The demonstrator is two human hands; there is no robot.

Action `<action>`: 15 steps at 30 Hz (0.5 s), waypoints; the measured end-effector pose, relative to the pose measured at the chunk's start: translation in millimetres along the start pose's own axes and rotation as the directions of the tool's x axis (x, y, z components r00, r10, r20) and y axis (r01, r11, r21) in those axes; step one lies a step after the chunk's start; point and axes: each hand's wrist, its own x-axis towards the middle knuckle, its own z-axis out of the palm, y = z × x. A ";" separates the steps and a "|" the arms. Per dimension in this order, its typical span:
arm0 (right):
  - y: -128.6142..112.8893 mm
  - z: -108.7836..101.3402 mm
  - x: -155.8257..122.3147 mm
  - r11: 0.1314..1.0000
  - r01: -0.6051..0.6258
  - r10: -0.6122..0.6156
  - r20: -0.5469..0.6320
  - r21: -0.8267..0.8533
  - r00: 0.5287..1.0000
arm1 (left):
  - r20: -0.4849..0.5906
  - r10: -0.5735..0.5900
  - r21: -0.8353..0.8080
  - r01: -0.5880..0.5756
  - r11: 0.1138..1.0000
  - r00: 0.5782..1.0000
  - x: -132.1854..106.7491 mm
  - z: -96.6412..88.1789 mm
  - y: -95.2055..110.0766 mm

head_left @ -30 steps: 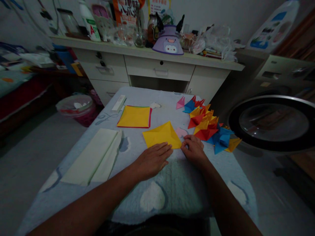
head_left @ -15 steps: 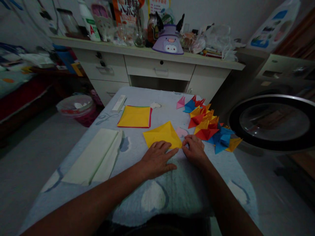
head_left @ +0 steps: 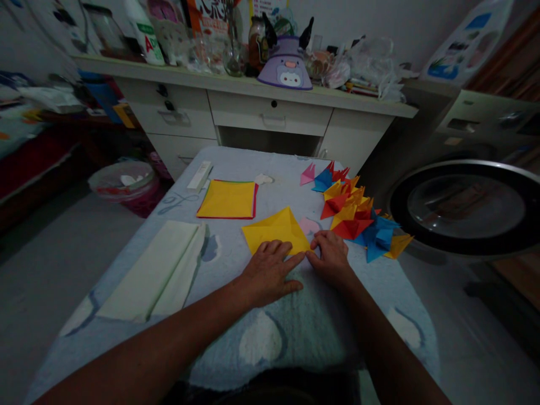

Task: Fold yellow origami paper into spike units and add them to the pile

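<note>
A yellow sheet of origami paper (head_left: 278,226) with crease lines lies on the cloth-covered table, one corner pointing away from me. My left hand (head_left: 272,273) rests flat on its near edge, fingers spread and thumb stretched to the side. At the sheet's right corner, my right hand (head_left: 331,256) has its fingers curled, with thumb and forefinger pinching that corner. Beyond the left hand sits a stack of square paper (head_left: 228,198), yellow on top with red showing at the edge. Folded paper cranes (head_left: 350,211) in red, yellow, blue and pink cluster to the right.
A folded pale cloth (head_left: 149,270) lies on the table's left side. Behind the paper stack is a small white box (head_left: 199,176). A cabinet (head_left: 270,115) stands past the far edge, a washing machine (head_left: 464,208) to the right, and a bin (head_left: 126,185) on the left floor.
The view has shifted slightly. My right thumb and forefinger have moved a little at the paper's right corner; the left hand stays flat on the sheet.
</note>
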 end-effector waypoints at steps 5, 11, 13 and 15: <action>-2.2 1.0 -0.8 1.000 -0.002 0.002 -0.016 -0.010 1.000 | -0.002 -0.007 0.003 0.007 1.000 1.000 0.5 -1.6 2.4; -2.4 0.7 -1.1 1.000 0.004 -0.004 -0.013 0.000 1.000 | -0.007 -0.006 0.015 0.006 1.000 1.000 -0.3 0.1 2.4; -1.7 0.4 -1.1 1.000 0.014 -0.014 -0.011 0.006 1.000 | -0.006 -0.011 0.017 0.011 1.000 1.000 -0.4 1.1 2.0; -1.0 0.0 -1.2 1.000 0.018 -0.018 -0.007 0.006 1.000 | -0.006 -0.011 0.015 0.011 1.000 1.000 -0.7 1.7 1.7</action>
